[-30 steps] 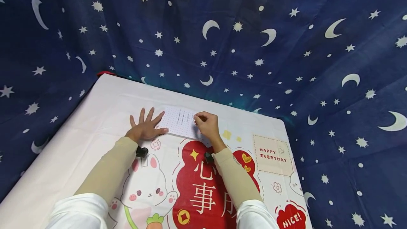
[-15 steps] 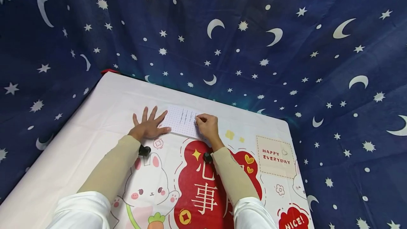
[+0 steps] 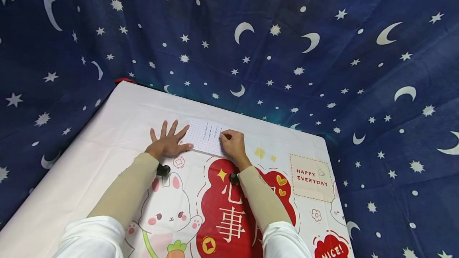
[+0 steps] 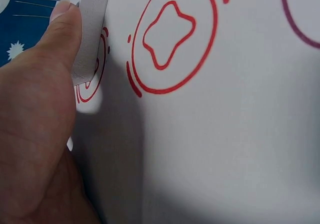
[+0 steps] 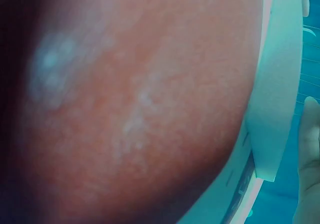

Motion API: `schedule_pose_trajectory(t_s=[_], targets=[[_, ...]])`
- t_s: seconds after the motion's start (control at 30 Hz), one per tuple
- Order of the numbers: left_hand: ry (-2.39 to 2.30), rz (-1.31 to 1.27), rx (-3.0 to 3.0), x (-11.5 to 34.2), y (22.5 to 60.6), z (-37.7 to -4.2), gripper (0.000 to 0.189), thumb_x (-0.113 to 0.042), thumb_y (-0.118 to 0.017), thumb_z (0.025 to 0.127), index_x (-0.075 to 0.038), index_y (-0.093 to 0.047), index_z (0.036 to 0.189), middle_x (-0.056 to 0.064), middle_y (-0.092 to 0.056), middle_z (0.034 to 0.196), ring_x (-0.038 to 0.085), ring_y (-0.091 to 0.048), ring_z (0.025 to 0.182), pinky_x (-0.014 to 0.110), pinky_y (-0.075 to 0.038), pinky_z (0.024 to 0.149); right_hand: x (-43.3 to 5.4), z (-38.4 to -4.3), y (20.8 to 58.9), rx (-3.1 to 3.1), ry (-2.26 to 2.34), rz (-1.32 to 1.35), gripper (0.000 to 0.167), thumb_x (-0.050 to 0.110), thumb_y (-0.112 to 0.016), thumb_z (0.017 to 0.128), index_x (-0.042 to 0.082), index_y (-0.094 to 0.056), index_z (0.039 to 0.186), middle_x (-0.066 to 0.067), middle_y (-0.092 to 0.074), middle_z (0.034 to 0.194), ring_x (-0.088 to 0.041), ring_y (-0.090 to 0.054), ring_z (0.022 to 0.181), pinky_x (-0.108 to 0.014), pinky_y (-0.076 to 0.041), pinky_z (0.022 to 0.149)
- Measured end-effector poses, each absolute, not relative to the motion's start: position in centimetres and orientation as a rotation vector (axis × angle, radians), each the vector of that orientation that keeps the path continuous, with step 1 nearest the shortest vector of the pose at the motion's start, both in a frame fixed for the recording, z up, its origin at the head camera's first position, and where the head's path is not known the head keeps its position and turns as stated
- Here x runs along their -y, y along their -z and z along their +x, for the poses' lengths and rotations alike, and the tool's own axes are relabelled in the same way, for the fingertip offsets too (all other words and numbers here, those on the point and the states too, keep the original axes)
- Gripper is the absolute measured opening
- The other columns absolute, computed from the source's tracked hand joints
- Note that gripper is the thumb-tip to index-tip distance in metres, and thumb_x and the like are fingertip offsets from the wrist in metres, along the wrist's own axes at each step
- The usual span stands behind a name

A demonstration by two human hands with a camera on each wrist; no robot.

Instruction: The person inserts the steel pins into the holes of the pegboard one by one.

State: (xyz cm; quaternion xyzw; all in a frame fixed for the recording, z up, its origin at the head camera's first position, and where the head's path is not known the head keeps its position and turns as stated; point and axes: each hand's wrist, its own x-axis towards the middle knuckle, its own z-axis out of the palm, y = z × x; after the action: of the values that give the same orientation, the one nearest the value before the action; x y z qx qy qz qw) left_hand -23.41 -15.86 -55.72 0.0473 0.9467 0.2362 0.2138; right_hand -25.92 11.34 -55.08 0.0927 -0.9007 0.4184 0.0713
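A white block with a grid of small dots (image 3: pixel 198 136) lies on the table between the hands. Several thin needles (image 3: pixel 210 131) stick up out of its top, side by side; in the left wrist view, needles (image 4: pixel 37 16) project past the block's edge. My left hand (image 3: pixel 167 144) lies flat at the block's left end, fingers spread, thumb on its near corner. With thumb and fingertips, my right hand (image 3: pixel 234 144) pinches a thin needle at the right side of the row. That needle is mostly hidden by the fingers, and the right wrist view is largely filled by blurred skin.
The tablecloth (image 3: pixel 118 138) is white, printed with a rabbit (image 3: pixel 168 214), a red patch with characters (image 3: pixel 218 194) and a "HAPPY EVERYDAY" panel (image 3: pixel 311 177). A dark blue curtain (image 3: pixel 201 23) with moons and stars hangs behind and beside the table.
The head view has shifted slightly. My right hand's fingertips have dropped a little lower toward the block; the left hand keeps its place on the block.
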Motion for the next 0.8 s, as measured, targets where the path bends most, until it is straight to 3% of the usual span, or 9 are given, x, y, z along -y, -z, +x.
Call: schedule_pose_trajectory(t_s=[0.23,0.5,0.8], targets=[[-0.662,0.126,-2.614,15.7,55.1,-23.2,0.098,-0.079,-0.047,0.092,-0.033,-0.007,0.168,0.015,0.016,0.176,0.049,0.028,0.158,0.078,0.026,0.113,-11.2,-25.9,55.2,2.758,-1.217,0.255,0.019,0.016,-0.073,0.097,0.004,-0.082,0.109,-0.012,-0.081,0.101,-0.022,-0.069,0.087,-0.038,-0.064,0.085],[-0.667,0.133,-2.624,16.0,56.5,-23.7,0.105,-0.089,-0.041,0.086,-0.033,-0.006,0.168,0.015,0.018,0.176,0.048,0.03,0.157,0.078,0.029,0.111,-10.8,-25.9,55.1,2.763,-1.115,0.29,0.018,0.014,-0.073,0.096,0.003,-0.082,0.107,-0.012,-0.081,0.101,-0.024,-0.072,0.09,-0.039,-0.065,0.088],[-0.692,0.129,-2.614,15.8,55.9,-23.6,0.104,-0.087,-0.044,0.087,-0.032,-0.008,0.168,0.015,0.017,0.176,0.048,0.03,0.157,0.078,0.03,0.111,-10.8,-26.3,55.2,2.741,-1.082,0.327,0.017,0.014,-0.073,0.095,0.003,-0.083,0.104,-0.012,-0.082,0.099,-0.025,-0.074,0.088,-0.04,-0.065,0.087]])
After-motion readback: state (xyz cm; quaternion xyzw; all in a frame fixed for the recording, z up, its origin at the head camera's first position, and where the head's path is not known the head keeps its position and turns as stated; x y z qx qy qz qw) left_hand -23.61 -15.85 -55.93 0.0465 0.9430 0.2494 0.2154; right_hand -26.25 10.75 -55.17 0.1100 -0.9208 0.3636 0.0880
